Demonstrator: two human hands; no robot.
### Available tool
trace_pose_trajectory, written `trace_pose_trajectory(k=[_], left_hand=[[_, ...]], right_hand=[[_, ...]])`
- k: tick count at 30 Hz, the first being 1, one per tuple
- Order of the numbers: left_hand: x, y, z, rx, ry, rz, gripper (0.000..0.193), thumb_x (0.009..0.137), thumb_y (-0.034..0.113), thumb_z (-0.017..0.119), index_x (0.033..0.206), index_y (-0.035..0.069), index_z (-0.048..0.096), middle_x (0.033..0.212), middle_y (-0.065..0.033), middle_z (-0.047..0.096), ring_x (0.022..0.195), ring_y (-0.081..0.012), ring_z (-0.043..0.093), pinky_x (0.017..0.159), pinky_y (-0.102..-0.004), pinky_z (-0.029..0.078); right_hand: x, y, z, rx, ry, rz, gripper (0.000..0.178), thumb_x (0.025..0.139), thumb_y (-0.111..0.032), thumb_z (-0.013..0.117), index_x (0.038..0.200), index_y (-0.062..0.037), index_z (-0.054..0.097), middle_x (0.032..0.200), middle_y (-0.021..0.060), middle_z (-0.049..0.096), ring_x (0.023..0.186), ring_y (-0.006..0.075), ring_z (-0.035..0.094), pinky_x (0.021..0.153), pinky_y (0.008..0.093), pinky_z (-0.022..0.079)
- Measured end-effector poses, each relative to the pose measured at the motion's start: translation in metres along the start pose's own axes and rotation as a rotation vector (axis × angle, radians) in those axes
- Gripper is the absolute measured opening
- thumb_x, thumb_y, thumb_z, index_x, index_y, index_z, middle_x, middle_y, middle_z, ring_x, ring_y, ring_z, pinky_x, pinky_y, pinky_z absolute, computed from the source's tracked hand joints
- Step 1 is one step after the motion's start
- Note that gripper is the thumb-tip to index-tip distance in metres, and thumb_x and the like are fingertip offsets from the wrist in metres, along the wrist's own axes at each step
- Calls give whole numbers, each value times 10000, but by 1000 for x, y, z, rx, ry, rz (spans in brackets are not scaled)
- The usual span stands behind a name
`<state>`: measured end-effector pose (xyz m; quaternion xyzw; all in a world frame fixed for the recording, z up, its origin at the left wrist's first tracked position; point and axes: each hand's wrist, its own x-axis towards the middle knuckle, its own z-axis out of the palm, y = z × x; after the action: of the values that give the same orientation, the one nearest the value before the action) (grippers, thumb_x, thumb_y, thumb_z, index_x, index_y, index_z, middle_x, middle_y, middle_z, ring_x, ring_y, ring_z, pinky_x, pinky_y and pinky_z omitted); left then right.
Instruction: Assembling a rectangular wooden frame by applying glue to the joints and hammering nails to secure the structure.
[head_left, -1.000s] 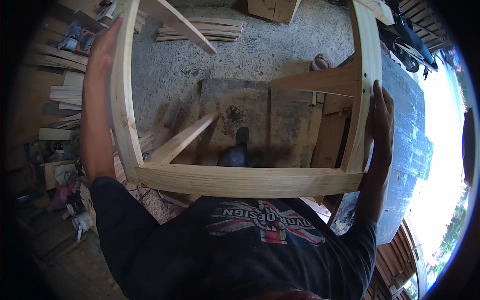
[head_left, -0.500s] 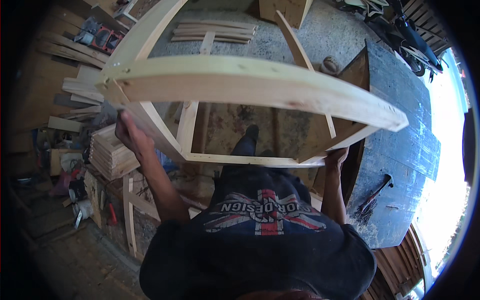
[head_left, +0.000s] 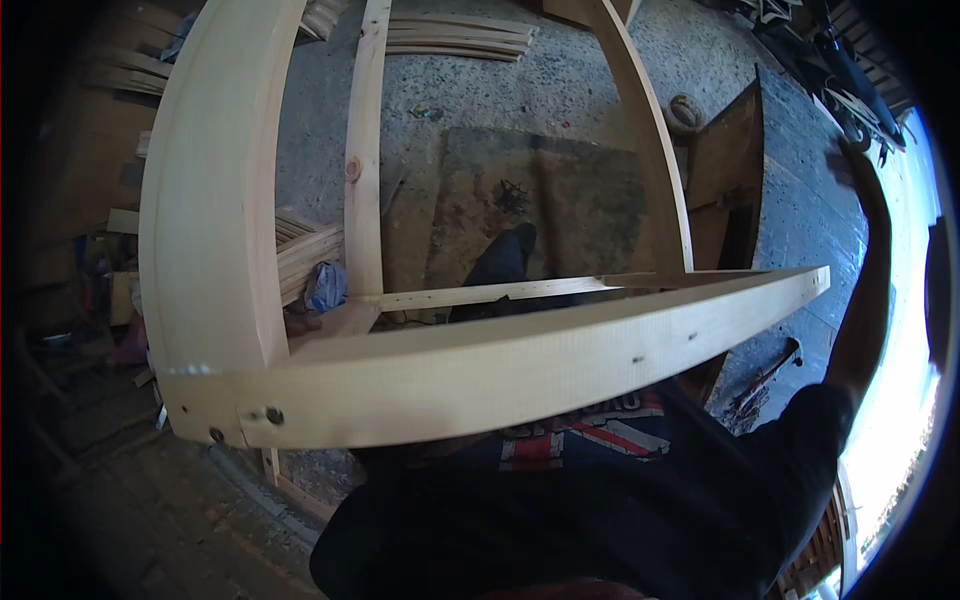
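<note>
A large wooden frame (head_left: 540,357) of pale planed beams, with dark screw holes at its near left corner, is raised tilted in front of my body. My left hand (head_left: 303,322) shows only as a small patch of skin inside the left side of the frame. It grips the frame there, and the beams hide the rest of the hand and forearm. My right arm reaches far out to the right, away from the frame. At its end my right hand (head_left: 850,165) is dim and blurred, fingers stretched out with nothing seen in them, over the far end of a dark worn board surface.
The dark board surface (head_left: 810,210) stands at the right with a small brush-like tool (head_left: 765,385) on it. Thin wooden slats (head_left: 460,38) lie on the concrete floor ahead. A roll of tape (head_left: 685,114) sits near the board. Stacked wood and clutter fill the left.
My right hand has let go of the frame and swung out to the far right. The frame has tipped and come nearer, its near beam now lower and covering my left forearm.
</note>
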<state>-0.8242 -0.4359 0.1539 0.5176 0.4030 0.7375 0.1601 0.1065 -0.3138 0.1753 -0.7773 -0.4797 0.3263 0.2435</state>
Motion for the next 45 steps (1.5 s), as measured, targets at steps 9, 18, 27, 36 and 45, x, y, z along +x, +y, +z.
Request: trace_pose_trajectory(k=[9,18,27,36,45], left_hand=[[12,41,-20,56,157,-53,643,946,536,583,1285,-10,555,1195,-98,610,1056,-224,615,884,-407,530],[76,74,-32,149,247,-240,640,960,542,558,1319,12,549,1221,-100,608,1069,-206,618,889,-391,529],[234,53,-3,132,-5,-575,639,975,549,532,1353,34,543,1246,-101,605,1081,-188,621,894,-375,529],[382,-12,177,162,-946,-816,648,1000,546,483,1442,72,479,1308,-77,579,1162,-160,578,988,-336,477],[297,-169,192,408,-342,-684,790,969,602,505,1490,20,388,1456,-141,468,1312,-261,469,1116,-365,340]], right_hand=[[126,-183,324,49,-510,88,935,807,-750,590,1409,-51,440,1195,224,573,982,382,630,716,525,591],[134,-195,394,-220,-264,-301,801,715,-534,831,1178,67,575,1100,193,641,974,288,665,750,402,585],[131,-167,372,-215,-32,-483,665,772,-459,777,1202,18,605,1030,152,662,958,269,629,823,413,515],[122,-147,309,-370,238,-381,678,745,-460,788,1179,37,635,1012,189,704,954,278,681,832,408,538],[123,-130,352,-122,474,129,579,778,-294,692,1298,-114,511,1118,180,673,1066,359,656,902,476,523]])
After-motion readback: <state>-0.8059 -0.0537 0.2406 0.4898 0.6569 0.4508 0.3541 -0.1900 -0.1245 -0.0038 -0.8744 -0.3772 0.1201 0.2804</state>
